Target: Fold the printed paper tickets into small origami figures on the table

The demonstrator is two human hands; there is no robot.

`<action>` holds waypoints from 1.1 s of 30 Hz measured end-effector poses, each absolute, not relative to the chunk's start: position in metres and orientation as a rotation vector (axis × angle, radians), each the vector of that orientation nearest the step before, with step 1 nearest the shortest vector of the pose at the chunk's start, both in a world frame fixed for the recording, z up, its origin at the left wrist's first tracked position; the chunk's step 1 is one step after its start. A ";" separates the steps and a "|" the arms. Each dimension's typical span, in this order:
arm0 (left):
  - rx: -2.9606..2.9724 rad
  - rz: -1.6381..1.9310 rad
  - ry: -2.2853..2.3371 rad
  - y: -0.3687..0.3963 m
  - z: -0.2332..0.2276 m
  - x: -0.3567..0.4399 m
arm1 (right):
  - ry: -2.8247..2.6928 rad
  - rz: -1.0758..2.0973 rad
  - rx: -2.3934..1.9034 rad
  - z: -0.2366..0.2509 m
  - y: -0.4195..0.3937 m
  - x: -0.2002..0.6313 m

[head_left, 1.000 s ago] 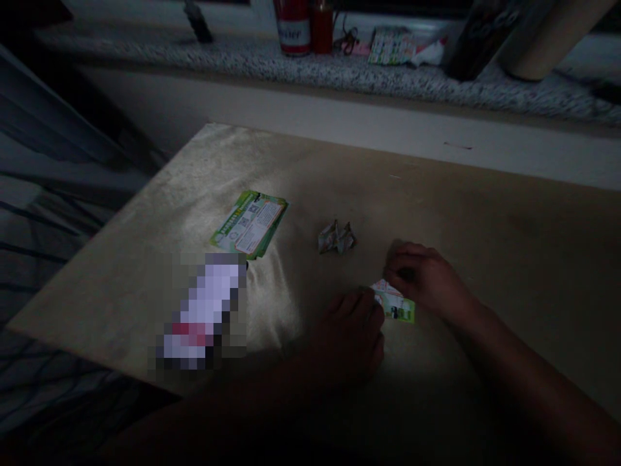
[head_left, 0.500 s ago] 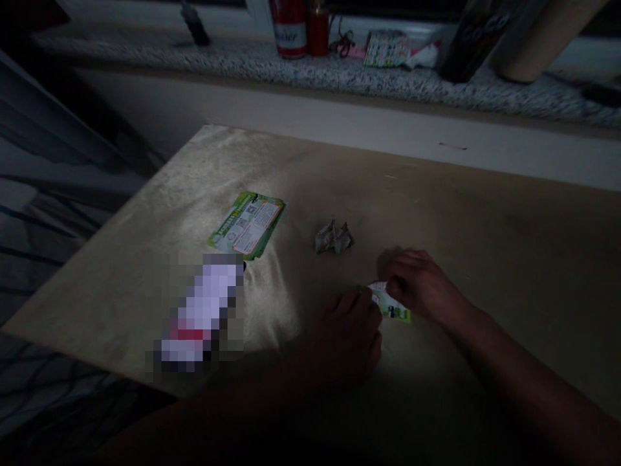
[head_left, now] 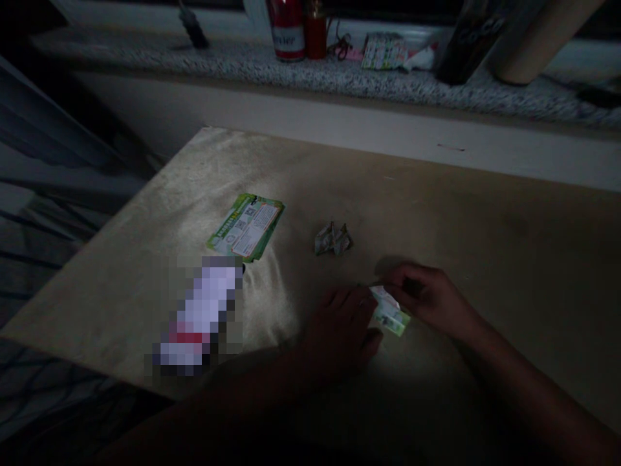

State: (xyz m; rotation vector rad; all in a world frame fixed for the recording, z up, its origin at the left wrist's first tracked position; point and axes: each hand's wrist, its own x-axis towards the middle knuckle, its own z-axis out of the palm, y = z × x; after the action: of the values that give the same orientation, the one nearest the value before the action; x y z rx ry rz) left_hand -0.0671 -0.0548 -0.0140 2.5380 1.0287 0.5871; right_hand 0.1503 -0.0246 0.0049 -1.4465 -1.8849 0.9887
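Note:
Between my hands lies a small green and white printed paper [head_left: 392,318], partly folded, on the table. My left hand [head_left: 339,333] presses its curled fingers on the paper's left edge, with the thumb lower down near it. At the upper edge, my right hand [head_left: 429,294] pinches the paper between thumb and forefinger; the fingertips are dim. Just beyond my hands sits a crumpled or folded paper piece [head_left: 332,239] with raised points. Farther left is a stack of green printed leaflets [head_left: 247,226].
A pixelated phone-like object [head_left: 201,317] lies near the left edge of the cloth-covered table [head_left: 524,259]. Along the granite windowsill [head_left: 233,71] stand a red can [head_left: 287,32], an orange-red bottle [head_left: 315,32], a dark bottle [head_left: 466,48] and a patterned packet [head_left: 385,52].
The paper has turned slightly, its lower right corner coming nearer to me. My right hand has shifted a little nearer and its pinch shows more clearly. My left fingers have straightened slightly.

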 end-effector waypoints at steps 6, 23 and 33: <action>2.532 0.959 0.922 -0.048 -0.014 -0.071 | -1.077 1.554 -1.428 0.015 -0.037 0.144; 1.297 0.764 1.009 -0.044 -0.011 -0.071 | -1.604 1.005 -1.402 0.021 -0.062 0.119; 1.315 0.670 0.978 -0.042 -0.014 -0.071 | -1.726 0.924 -1.407 0.019 -0.063 0.118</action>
State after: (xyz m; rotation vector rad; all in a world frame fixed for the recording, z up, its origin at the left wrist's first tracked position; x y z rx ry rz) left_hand -0.0713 -0.0424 -0.0139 1.3152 0.9784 0.6702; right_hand 0.1183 -0.0635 0.0187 -1.4069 -1.7256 0.9236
